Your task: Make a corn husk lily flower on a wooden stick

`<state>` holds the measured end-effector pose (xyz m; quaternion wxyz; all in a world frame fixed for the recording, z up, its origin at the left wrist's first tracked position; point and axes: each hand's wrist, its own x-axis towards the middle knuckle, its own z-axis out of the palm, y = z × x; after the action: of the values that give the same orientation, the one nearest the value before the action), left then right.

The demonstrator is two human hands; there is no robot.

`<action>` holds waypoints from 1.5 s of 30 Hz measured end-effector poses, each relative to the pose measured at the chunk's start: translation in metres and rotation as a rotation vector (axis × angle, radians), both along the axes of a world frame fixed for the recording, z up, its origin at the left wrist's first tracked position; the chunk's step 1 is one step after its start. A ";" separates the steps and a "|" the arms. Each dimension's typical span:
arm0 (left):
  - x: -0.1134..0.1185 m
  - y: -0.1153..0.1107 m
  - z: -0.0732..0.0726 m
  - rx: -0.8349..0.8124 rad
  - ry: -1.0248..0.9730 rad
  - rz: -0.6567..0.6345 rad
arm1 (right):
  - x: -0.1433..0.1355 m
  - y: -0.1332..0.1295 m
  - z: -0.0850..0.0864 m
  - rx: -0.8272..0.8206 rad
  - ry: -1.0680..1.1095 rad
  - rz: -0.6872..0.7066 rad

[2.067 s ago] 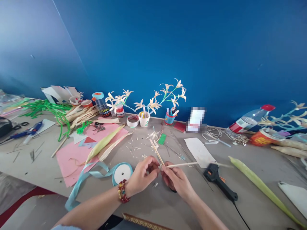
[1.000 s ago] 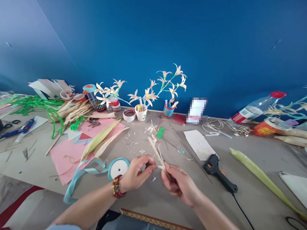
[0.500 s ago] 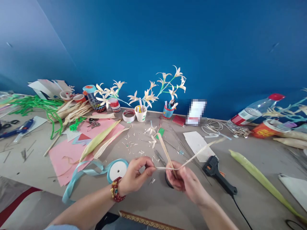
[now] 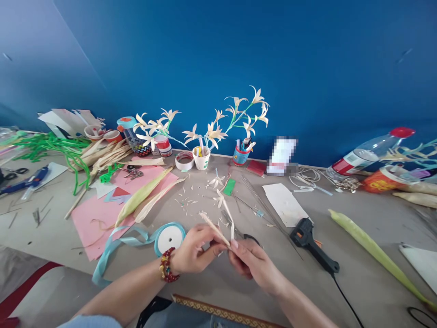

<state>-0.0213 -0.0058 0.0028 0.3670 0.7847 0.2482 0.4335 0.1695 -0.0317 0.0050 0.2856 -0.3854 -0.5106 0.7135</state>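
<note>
Near the front middle of the table, my left hand point(image 4: 201, 249) pinches a pale, narrow husk strip point(image 4: 215, 229) that slants up to the left. My right hand point(image 4: 251, 259) closes its fingertips on the same piece, and a white folded strip point(image 4: 231, 221) rises from them. The two hands nearly touch. A blue ribbon spool point(image 4: 170, 239) lies beside my left wrist. Behind my right hand are scissors point(image 4: 251, 238), partly covered. Small pale flowers point(image 4: 216, 181) and husk scraps lie beyond the hands.
A black glue gun point(image 4: 312, 246) with a cord lies right of my hands. Pink paper point(image 4: 83, 223) and a green husk point(image 4: 143, 198) are at left. Cups with husk flowers point(image 4: 201, 157) stand by the blue wall; a bottle point(image 4: 368, 155) leans at right.
My hands have come together. The strip stretched between them is no longer taut, and the pale pieces now point up and to the left.
</note>
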 end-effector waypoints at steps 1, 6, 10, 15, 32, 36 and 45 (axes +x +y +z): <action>0.000 0.000 0.001 0.008 -0.008 -0.001 | 0.000 -0.001 0.002 -0.080 0.059 0.007; 0.001 0.002 0.002 0.033 -0.043 0.011 | 0.007 -0.001 0.000 -0.299 0.296 0.142; 0.001 0.001 -0.003 -0.035 -0.043 0.062 | 0.011 0.003 -0.004 -0.129 0.203 0.133; 0.002 -0.003 -0.006 -0.105 -0.010 0.072 | 0.003 0.003 -0.004 0.453 -0.200 0.002; 0.000 0.002 -0.005 -0.061 -0.075 0.015 | 0.005 -0.002 -0.004 0.119 0.050 0.067; 0.000 0.000 -0.007 -0.105 -0.045 0.027 | 0.002 -0.001 -0.006 0.495 -0.238 -0.007; 0.001 -0.001 0.000 0.011 -0.003 -0.043 | -0.001 -0.005 -0.004 0.056 0.079 0.106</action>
<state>-0.0201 -0.0063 0.0025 0.3723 0.7913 0.2282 0.4280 0.1682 -0.0369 0.0009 0.2781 -0.3212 -0.5383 0.7279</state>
